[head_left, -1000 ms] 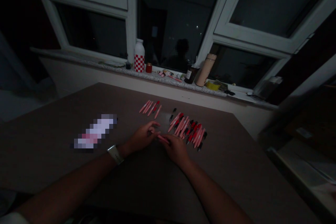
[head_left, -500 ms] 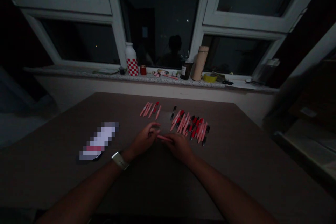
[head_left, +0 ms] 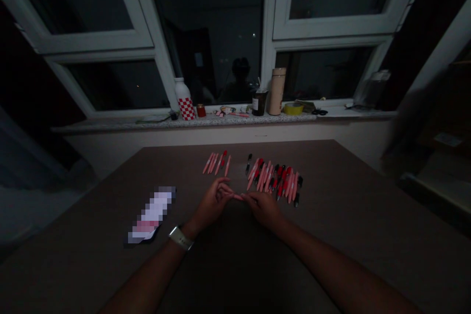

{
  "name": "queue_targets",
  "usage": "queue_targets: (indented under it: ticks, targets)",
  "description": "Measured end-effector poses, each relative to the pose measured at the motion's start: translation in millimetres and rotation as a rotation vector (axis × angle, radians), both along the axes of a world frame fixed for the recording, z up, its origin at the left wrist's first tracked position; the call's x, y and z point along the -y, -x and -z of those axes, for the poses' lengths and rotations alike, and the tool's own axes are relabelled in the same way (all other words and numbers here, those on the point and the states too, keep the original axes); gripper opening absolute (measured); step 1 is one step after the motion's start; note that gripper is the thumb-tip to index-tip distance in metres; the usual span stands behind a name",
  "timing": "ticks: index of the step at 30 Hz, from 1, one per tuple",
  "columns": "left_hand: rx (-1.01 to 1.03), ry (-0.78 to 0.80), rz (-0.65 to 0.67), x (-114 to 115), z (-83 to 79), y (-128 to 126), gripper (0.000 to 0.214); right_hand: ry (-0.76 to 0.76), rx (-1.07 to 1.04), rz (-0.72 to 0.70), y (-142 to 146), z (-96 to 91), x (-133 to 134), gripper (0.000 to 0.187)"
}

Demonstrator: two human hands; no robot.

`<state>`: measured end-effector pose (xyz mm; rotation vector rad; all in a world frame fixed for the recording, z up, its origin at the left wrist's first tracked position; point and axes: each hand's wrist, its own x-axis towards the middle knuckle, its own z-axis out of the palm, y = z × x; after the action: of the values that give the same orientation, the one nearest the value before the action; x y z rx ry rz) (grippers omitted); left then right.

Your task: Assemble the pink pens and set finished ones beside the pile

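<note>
Both my hands meet over the middle of a brown table (head_left: pixel 331 235). My left hand (head_left: pixel 213 203), with a watch on its wrist, pinches one end of a pink pen (head_left: pixel 236 197). My right hand (head_left: pixel 265 208) grips the pen's other end, fingers closed. Just beyond my right hand lies a pile of several pink, red and black pens (head_left: pixel 275 180). A smaller row of pink pens (head_left: pixel 218 163) lies further back to the left.
A phone (head_left: pixel 151 216) lies on the table to the left. The windowsill (head_left: pixel 206 120) behind holds a red-checked bottle (head_left: pixel 184 100), a tan flask (head_left: pixel 276 91), a dark cup (head_left: pixel 259 102) and small items. Dark windows rise above.
The view has tilted up and swung, so the table and hands sit a little further right. My hands still hold the pink pen between them, now closer together.
</note>
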<state>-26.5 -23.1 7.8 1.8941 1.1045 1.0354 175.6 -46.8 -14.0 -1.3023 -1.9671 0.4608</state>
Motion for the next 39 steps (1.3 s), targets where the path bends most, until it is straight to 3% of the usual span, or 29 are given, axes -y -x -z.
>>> queue_targets:
  ticks: [7,15,22,39]
  targets:
    - [-0.155,-0.004,-0.040,-1.2,-2.6,3.1,0.030,0.016,-0.095,-0.062,1.8,-1.3,3.0,0.025]
    - [-0.053,0.020,-0.007,-0.2,-2.8,2.0,0.035,0.032,-0.095,-0.052,2.0,-2.1,2.7,0.023]
    - [-0.104,0.034,-0.043,1.2,-6.4,1.2,0.031,0.024,-0.188,-0.051,2.7,1.4,2.5,0.018]
    - [-0.027,-0.002,0.011,6.0,-15.1,2.0,0.041,0.084,-0.195,-0.197,-0.2,1.0,-3.1,0.033]
